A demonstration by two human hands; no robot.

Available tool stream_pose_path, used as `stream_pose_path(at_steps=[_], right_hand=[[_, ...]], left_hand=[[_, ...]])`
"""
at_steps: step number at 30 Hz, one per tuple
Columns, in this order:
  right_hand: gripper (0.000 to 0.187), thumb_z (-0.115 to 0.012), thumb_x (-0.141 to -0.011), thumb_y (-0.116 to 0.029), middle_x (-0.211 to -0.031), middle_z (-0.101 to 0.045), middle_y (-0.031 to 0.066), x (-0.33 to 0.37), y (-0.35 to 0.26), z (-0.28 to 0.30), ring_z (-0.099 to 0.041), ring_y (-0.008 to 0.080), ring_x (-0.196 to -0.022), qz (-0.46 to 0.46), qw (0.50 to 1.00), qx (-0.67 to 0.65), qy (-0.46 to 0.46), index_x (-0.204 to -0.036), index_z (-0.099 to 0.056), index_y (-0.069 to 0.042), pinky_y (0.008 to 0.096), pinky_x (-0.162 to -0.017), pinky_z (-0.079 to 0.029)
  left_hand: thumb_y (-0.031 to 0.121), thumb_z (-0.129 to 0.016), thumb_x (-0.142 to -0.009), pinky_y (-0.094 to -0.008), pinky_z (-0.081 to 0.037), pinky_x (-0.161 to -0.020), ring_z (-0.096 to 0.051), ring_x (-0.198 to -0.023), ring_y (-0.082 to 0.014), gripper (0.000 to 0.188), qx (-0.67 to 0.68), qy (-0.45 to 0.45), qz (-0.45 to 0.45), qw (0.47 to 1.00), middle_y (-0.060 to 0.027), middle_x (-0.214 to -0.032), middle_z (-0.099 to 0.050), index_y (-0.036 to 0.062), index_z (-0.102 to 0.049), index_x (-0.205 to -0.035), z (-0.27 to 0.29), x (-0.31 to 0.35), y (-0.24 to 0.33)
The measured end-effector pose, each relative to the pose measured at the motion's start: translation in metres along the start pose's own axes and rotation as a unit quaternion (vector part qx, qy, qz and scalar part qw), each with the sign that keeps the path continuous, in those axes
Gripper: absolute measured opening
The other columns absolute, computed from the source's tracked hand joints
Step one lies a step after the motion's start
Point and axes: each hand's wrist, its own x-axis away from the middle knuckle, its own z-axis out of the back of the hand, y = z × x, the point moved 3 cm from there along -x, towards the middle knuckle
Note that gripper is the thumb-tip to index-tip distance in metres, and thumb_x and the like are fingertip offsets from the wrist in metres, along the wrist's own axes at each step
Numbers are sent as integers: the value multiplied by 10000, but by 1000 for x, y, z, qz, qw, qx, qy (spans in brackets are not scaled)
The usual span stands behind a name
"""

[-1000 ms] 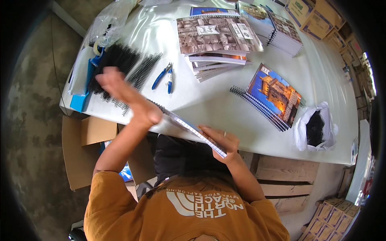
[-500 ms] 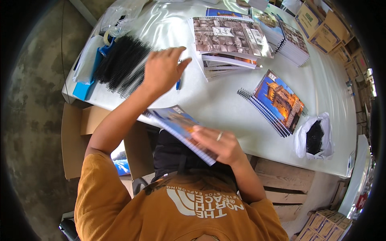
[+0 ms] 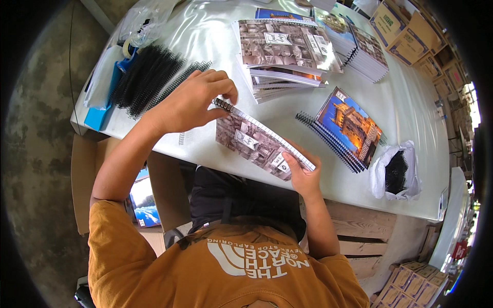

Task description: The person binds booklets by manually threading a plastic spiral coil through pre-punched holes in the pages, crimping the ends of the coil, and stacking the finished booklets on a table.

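My right hand (image 3: pixel 306 173) grips the right end of a notebook (image 3: pixel 251 141), its thumb on the sepia photo-collage cover. The notebook is tilted over the table's front edge, its white hole-punched edge facing up and away from me. At the left end of that edge my left hand (image 3: pixel 197 100) closes its thumb and fingers around a short visible stretch of black spiral coil (image 3: pixel 223 104). How far the coil runs through the holes cannot be made out. Left of that hand lies a heap of loose black spiral coils (image 3: pixel 146 77).
Stacked sepia-covered notebooks (image 3: pixel 287 46) lie at the back, with more notebooks (image 3: pixel 364 54) beside them. Coil-bound blue-covered notebooks (image 3: pixel 349 128) lie at right, near a white bag (image 3: pixel 380 172) of black pieces. A blue tape dispenser (image 3: pixel 126 62) stands far left; an open cardboard box (image 3: pixel 84 179) sits below.
The notebook has been turned from its blue cover to the sepia one and raised. My left hand has come down from beside the coils to the notebook's punched edge, and a coil now shows there.
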Motion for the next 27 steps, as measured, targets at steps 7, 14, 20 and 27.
stream_pose_path(at_steps=[7, 14, 20, 27], right_hand=[[254, -580, -847, -14, -953, -675, 123, 0, -7, -6, -590, 95, -708, 57, 998, 42, -3, -1097, -619, 8, 217, -642, -453], [244, -567, -849, 6, -991, -667, 134, 2, -10, -7, -613, 115, -737, 48, 998, 31, -14, -1087, -616, 26, 218, -674, -462], [308, -562, -794, 78, -1048, -648, 149, 3, -11, -7, -650, 194, -891, 84, 994, 63, -45, -1095, -608, 32, 265, -780, -496], [369, -514, -736, 110, -1048, -637, 175, 4, -16, -15, -647, 281, -927, 182, 972, 142, -34, -1082, -608, 22, 314, -802, -514]], left_hand=[[138, -711, -722, -350, -341, -902, -560, -919, -195, 216, -89, 53, -58, 993, -33, -871, -620, 98, -637, -921, 0, 8, 6], [134, -705, -720, -328, -352, -881, -572, -894, -168, 181, -138, 68, -90, 984, -19, -872, -633, 93, -649, -887, -3, 18, 7], [156, -708, -713, -337, -343, -888, -540, -973, -190, 233, -148, 47, -61, 986, -30, -978, -607, 83, -626, -918, -9, 21, 11], [777, -384, -699, -593, 24, -1043, -64, -1323, -502, 1026, -200, 187, -40, 961, -293, -1430, -169, -19, -306, -1341, -104, 67, -18]])
